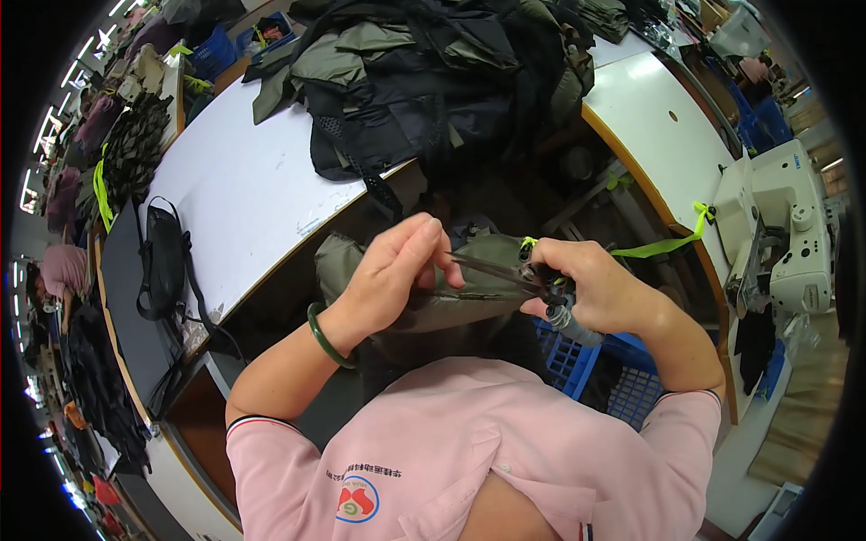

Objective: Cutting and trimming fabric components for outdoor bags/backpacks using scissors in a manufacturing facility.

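In front of my body hangs a piece of olive-green fabric [451, 314], with a seam or edge running across it. My left hand [397, 266], with a green bangle [327, 338] at its wrist, is closed on the fabric, thumb and fingers drawn together. My right hand [600, 284] grips scissors [505, 273] whose handle is wrapped in grey. The blades point left along the fabric's edge, their tips close to my left fingers. A neon yellow-green strap [663, 246] runs between the scissors and the right-hand table.
Dark and olive garments or bags [424, 90] are heaped on the white table [225, 189] ahead. A black pouch with straps [162, 261] lies at left. A white sewing machine [798, 230] stands at right. Blue plastic baskets [631, 392] sit low beside my right arm.
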The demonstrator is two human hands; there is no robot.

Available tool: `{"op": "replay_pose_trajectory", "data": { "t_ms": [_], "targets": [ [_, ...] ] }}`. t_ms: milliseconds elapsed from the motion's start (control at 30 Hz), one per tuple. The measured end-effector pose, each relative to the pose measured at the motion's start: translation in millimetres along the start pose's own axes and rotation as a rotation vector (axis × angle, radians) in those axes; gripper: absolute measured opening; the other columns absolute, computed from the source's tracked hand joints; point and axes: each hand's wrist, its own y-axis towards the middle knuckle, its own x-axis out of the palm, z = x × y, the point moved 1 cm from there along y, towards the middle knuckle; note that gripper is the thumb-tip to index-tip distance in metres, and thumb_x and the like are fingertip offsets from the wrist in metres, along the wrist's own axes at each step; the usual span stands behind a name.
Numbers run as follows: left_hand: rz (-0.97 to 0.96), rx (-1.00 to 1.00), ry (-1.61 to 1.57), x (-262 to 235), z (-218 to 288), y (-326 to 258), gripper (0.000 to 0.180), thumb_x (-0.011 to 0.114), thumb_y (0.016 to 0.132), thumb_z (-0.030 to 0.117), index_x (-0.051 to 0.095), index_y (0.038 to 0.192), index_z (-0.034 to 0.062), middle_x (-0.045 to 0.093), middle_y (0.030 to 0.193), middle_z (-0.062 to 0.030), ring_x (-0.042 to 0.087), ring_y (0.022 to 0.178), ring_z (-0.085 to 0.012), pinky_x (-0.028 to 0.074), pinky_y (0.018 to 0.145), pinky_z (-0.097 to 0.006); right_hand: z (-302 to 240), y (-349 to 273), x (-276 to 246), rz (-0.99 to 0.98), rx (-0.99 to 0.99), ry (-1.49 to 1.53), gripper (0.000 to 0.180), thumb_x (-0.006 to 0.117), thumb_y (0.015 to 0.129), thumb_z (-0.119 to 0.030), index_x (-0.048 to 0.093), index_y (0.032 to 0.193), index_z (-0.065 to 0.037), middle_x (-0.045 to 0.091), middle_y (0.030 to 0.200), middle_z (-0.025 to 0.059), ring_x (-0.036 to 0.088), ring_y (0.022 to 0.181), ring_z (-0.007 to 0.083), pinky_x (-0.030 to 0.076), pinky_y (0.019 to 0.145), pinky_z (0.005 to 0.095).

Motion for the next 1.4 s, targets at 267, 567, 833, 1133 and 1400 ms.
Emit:
{"op": "replay_pose_trajectory", "data": {
  "t_ms": [267,567,833,1133,1400],
  "targets": [
    [-0.023,0.871,1.170,12.7,-3.3,-17.6,0.020,0.070,0.065,0.005,0.057,0.079,0.0096,0.056,0.086,-0.0033,0.052,0.066,-0.0202,0.041,0.063,-0.032,4.5,-5.2,3.1,0.028,-0.021,0.028,0.031,0.076,0.074,0.000,0.057,0.098,0.001,0.064,0.085,0.0121,0.065,0.077,0.0241,0.052,0.070,0.0324],
    [-0.070,0.852,1.134,4.8,7.3,-26.6,0.022,0.075,0.076,0.020,0.055,0.075,0.0095,0.058,0.089,-0.0060,0.054,0.072,-0.0222,0.043,0.067,-0.035,10.0,-7.9,10.7,0.022,-0.238,-0.041,0.033,0.074,0.069,0.004,0.056,0.096,0.000,0.061,0.083,0.0134,0.062,0.076,0.0312,0.050,0.066,0.0373],
    [-0.155,0.431,1.319,-41.5,28.1,-48.2,0.020,0.080,0.071,0.012,0.064,0.082,0.0093,0.062,0.093,-0.0042,0.058,0.081,-0.0258,0.045,0.074,-0.036,23.8,-20.8,5.9,0.125,-0.109,-0.061,0.031,0.071,0.066,0.010,0.058,0.092,0.001,0.061,0.082,0.0147,0.062,0.074,0.0316,0.051,0.066,0.0370],
    [-0.007,1.202,1.615,-30.7,15.1,-78.7,0.027,0.072,0.063,-0.001,0.060,0.080,0.0159,0.061,0.094,0.0019,0.056,0.086,-0.0184,0.041,0.070,-0.034,40.3,-29.9,8.8,0.167,-0.068,-0.078,0.033,0.069,0.063,0.009,0.057,0.092,0.000,0.062,0.082,0.0147,0.062,0.074,0.0321,0.051,0.066,0.0371],
    [-0.141,1.033,1.353,-28.3,16.4,-72.1,0.025,0.071,0.066,-0.004,0.054,0.074,0.0125,0.069,0.103,-0.0033,0.058,0.079,-0.0197,0.043,0.066,-0.034,44.1,-31.3,10.0,0.163,-0.082,-0.080,0.030,0.066,0.064,0.010,0.056,0.091,0.001,0.061,0.081,0.0145,0.061,0.073,0.0326,0.049,0.065,0.0375]
  ]
}}
